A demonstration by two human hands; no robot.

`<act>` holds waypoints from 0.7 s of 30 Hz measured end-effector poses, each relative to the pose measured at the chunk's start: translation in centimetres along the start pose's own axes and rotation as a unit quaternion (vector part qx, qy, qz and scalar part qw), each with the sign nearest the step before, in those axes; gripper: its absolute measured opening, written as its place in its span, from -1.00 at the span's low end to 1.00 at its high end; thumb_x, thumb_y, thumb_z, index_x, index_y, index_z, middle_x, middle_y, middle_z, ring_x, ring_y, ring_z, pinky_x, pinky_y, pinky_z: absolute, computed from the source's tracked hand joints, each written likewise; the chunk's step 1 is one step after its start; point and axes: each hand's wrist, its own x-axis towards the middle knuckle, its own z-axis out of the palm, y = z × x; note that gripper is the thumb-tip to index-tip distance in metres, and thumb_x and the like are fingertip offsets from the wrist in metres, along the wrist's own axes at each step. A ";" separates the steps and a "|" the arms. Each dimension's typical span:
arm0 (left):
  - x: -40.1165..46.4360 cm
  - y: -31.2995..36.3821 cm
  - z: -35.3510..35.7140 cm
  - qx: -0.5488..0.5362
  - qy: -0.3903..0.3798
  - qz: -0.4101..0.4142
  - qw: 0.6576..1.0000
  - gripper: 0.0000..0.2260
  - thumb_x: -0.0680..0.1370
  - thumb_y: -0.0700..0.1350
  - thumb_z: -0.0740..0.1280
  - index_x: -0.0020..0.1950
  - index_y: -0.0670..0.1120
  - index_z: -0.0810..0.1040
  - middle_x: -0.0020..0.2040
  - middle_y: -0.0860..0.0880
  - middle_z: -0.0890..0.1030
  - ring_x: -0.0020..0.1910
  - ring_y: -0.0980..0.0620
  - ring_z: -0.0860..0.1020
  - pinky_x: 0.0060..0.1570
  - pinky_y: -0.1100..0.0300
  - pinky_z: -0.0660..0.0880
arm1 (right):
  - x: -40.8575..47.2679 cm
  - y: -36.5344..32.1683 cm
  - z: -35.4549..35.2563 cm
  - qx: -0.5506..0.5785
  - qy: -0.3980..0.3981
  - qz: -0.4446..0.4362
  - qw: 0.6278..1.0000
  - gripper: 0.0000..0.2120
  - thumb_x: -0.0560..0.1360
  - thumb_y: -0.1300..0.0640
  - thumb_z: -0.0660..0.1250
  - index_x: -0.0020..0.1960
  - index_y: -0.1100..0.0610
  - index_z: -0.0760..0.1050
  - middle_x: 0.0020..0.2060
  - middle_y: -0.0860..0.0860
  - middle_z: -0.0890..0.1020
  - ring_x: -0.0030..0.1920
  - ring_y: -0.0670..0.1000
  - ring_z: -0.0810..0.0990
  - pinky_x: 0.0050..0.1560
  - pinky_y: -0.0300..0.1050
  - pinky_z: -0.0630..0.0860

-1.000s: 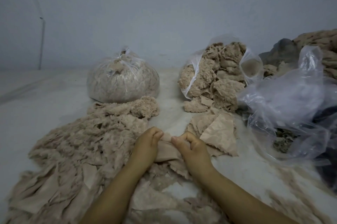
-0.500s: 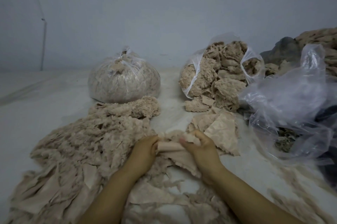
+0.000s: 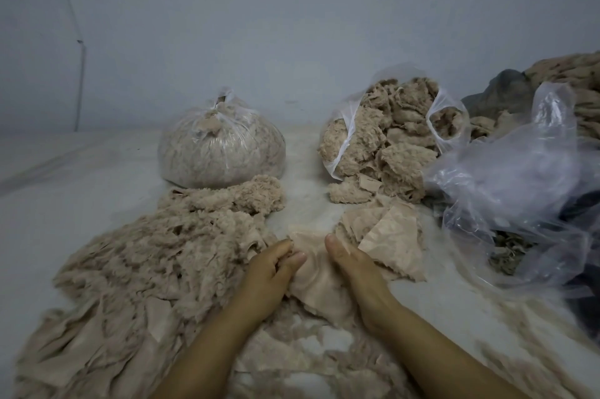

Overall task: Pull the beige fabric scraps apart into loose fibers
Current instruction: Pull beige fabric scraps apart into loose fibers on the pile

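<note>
both hands' grip pinches a beige scrap (image 3: pixel 319 281) on pale floor (image 3: pixel 81 177), grey wall (image 3: pixel 259 25) behind

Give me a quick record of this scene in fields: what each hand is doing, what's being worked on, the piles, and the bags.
left hand: grips the left edge of the scrap, fingers curled
right hand: grips the right edge of the same scrap
scrap in work: smooth beige piece, stretched between both hands
fiber pile: fluffy beige heap, left of the hands
flat scraps: small stack just beyond the right hand
tied bag: knotted shut, full, back left
open bag: spilling fuzzy scraps, back right
loose plastic: crumpled clear bag, far right
</note>
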 end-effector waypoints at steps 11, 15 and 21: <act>0.8 -1.4 -0.8 0.051 0.091 -0.062 0.993 -0.68 0.63 -0.15 0.17 -0.34 -0.04 0.30 -0.42 0.07 0.32 -0.45 0.20 0.29 -0.40 0.30 0.23 | 0.8 0.0 0.1 0.097 0.133 -0.025 0.986 -0.93 0.54 0.21 0.32 -0.10 0.15 0.56 -0.27 0.03 0.69 -0.26 0.00 0.66 -0.32 -0.19 0.56; 1.0 -1.7 -0.9 0.043 0.128 -0.095 0.986 -0.72 0.63 -0.12 0.18 -0.28 -0.01 0.44 -0.36 0.04 0.47 -0.35 0.15 0.41 -0.31 0.26 0.32 | 0.9 0.3 0.1 0.099 0.177 -0.012 0.979 -0.91 0.56 0.32 0.25 -0.03 0.24 0.53 -0.23 0.15 0.65 -0.25 0.09 0.61 -0.22 -0.05 0.55; 0.5 -0.8 -1.0 -0.034 0.079 -0.061 0.994 -0.69 0.59 -0.14 0.24 -0.34 -0.21 0.46 -0.43 0.04 0.40 -0.41 0.16 0.37 -0.32 0.23 0.33 | 0.3 0.2 -0.3 -0.005 0.038 -0.014 0.999 -0.61 0.25 0.10 0.57 0.02 0.11 0.55 -0.08 0.10 0.67 -0.01 0.05 0.66 0.01 -0.08 0.60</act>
